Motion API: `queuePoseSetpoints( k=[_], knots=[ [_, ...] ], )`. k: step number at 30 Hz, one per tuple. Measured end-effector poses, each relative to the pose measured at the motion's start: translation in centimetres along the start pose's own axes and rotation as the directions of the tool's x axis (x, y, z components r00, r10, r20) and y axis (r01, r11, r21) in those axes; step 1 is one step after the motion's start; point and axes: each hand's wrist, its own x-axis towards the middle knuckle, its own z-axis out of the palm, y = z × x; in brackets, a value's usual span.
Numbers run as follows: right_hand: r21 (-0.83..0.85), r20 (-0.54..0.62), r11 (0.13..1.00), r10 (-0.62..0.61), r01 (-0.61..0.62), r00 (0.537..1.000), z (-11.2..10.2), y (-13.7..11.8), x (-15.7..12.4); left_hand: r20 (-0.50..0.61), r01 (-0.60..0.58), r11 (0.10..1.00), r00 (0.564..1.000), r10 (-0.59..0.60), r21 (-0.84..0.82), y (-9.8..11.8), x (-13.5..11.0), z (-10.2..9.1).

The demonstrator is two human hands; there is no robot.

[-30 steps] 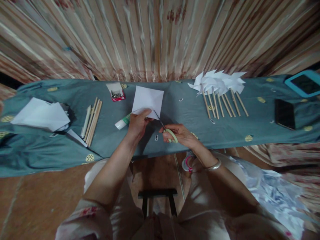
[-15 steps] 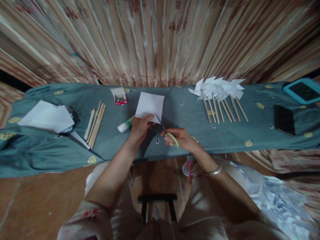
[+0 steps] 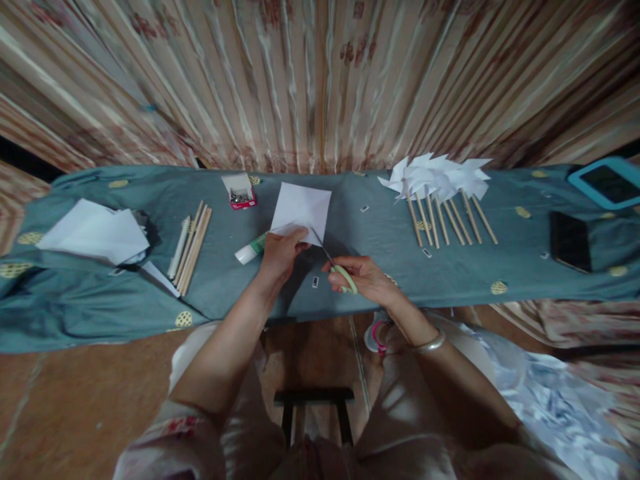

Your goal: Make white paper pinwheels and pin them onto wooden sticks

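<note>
A square sheet of white paper [image 3: 301, 208] is pinched at its near left edge by my left hand [image 3: 283, 253], thumb on top. My right hand [image 3: 363, 277] grips scissors [image 3: 345, 279] with light green handles. Their dark blades lie at the near right corner of the sheet, pointing toward its middle. Just left of my left hand lies a white and green glue stick [image 3: 250, 251], its far end partly hidden by the hand and paper. An open red box [image 3: 242, 198] of small metal pins stands beyond it.
White paper pinwheels [image 3: 440, 177] on wooden sticks lie at the right, with a black phone [image 3: 570, 241] and a blue-framed tablet [image 3: 607, 181] farther right. At the left are loose wooden sticks [image 3: 196, 252] and stacked white paper [image 3: 95, 232]. A dark stool [image 3: 314, 397] stands below.
The sheet's right side has shifted very slightly, and the scissor handles look a little closer together. Both hands stay in nearly the same place.
</note>
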Motion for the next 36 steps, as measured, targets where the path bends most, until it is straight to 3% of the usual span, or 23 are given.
queuePoseSetpoints(
  k=[36],
  knots=[
    [0.062, -0.082, 0.997, 0.048, -0.043, 0.995, 0.21, 0.13, 0.28, 0.060, 0.028, 1.000, 0.998, -0.028, 0.008, -0.74, -0.11, 0.22]
  ],
)
